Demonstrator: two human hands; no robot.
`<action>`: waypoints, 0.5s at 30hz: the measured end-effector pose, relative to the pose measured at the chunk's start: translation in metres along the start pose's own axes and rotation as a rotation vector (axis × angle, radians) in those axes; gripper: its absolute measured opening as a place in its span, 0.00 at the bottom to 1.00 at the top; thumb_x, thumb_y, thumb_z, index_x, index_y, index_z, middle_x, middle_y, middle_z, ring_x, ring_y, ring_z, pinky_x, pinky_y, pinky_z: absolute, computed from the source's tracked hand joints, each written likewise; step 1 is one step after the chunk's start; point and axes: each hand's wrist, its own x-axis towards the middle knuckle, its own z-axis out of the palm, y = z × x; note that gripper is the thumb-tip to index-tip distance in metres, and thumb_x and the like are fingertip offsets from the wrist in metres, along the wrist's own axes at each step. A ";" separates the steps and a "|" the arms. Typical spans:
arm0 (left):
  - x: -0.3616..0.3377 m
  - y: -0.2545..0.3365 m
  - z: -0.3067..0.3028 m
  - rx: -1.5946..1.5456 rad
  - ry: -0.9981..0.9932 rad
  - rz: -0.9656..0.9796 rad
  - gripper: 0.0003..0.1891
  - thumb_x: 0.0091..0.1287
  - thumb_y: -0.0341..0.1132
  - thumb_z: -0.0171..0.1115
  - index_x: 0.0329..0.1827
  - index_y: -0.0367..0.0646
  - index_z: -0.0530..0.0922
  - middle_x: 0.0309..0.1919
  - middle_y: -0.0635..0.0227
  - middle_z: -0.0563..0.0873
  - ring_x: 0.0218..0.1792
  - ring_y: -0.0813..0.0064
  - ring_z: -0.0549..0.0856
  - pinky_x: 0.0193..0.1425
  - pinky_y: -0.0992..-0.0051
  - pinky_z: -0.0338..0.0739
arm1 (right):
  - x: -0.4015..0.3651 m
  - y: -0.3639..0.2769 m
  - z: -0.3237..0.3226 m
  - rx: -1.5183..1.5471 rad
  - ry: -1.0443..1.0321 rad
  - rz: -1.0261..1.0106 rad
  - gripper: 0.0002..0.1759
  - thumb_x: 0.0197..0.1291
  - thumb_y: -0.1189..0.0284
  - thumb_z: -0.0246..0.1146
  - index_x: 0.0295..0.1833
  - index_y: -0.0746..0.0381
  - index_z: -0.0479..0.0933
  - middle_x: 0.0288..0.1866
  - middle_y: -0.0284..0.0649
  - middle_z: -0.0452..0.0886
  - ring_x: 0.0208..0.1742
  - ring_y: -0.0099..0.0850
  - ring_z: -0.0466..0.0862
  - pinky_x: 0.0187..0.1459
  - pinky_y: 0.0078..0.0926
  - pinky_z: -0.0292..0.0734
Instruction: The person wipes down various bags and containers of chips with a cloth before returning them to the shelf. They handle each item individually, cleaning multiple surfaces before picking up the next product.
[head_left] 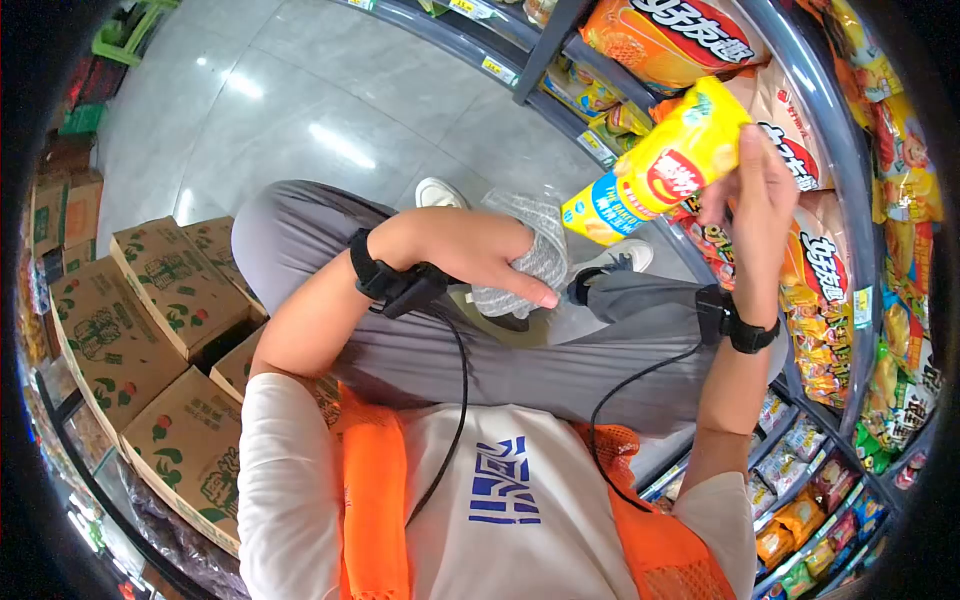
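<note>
Two hands are in my view; my right hand (pixel 758 205) is raised beside the shelf (pixel 838 160), its grip closed on one end of a yellow snack bag (pixel 665 165); that bag hangs tilted in the air, just in front of the orange bags (pixel 670 35) on the shelf; my left hand (pixel 480 258) lies on a grey bag (pixel 535 255) over the knee; whether its grip holds the bag I cannot tell; cardboard boxes (pixel 170 290) stand on the floor to the left.

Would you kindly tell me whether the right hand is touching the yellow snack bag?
Touching. In the head view the right hand has its fingers closed on the edge of the yellow snack bag, holding it up in the air.
</note>
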 end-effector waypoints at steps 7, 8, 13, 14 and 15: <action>0.009 -0.033 0.023 0.294 0.028 -0.122 0.27 0.71 0.55 0.58 0.32 0.32 0.81 0.26 0.52 0.84 0.28 0.56 0.83 0.36 0.61 0.76 | 0.029 0.046 0.032 0.060 -0.189 0.100 0.23 0.77 0.57 0.51 0.53 0.67 0.76 0.22 0.41 0.82 0.18 0.27 0.83 0.19 0.16 0.72; 0.009 -0.032 0.023 0.409 0.087 -0.189 0.26 0.70 0.54 0.59 0.33 0.33 0.81 0.28 0.51 0.85 0.31 0.54 0.84 0.37 0.60 0.77 | 0.032 0.050 0.033 0.048 -0.209 0.122 0.23 0.77 0.56 0.51 0.53 0.67 0.76 0.21 0.41 0.82 0.17 0.26 0.82 0.18 0.16 0.71; 0.008 -0.070 0.036 0.705 0.244 -0.340 0.24 0.64 0.52 0.63 0.32 0.34 0.83 0.32 0.49 0.87 0.38 0.48 0.87 0.41 0.56 0.81 | 0.039 0.056 0.040 0.003 -0.139 0.110 0.23 0.77 0.55 0.50 0.55 0.65 0.76 0.18 0.38 0.80 0.13 0.22 0.78 0.15 0.14 0.66; 0.008 -0.072 0.038 0.685 0.244 -0.338 0.24 0.64 0.52 0.64 0.32 0.34 0.83 0.32 0.50 0.87 0.38 0.48 0.87 0.42 0.56 0.81 | 0.038 0.056 0.042 0.009 -0.102 0.104 0.23 0.77 0.55 0.50 0.55 0.65 0.76 0.18 0.38 0.80 0.12 0.22 0.77 0.14 0.13 0.65; 0.008 -0.071 0.038 0.665 0.243 -0.334 0.24 0.64 0.52 0.64 0.32 0.34 0.83 0.32 0.50 0.87 0.37 0.48 0.87 0.42 0.56 0.81 | 0.039 0.053 0.041 0.005 -0.083 0.078 0.23 0.77 0.56 0.49 0.55 0.65 0.76 0.18 0.38 0.80 0.12 0.22 0.77 0.14 0.14 0.65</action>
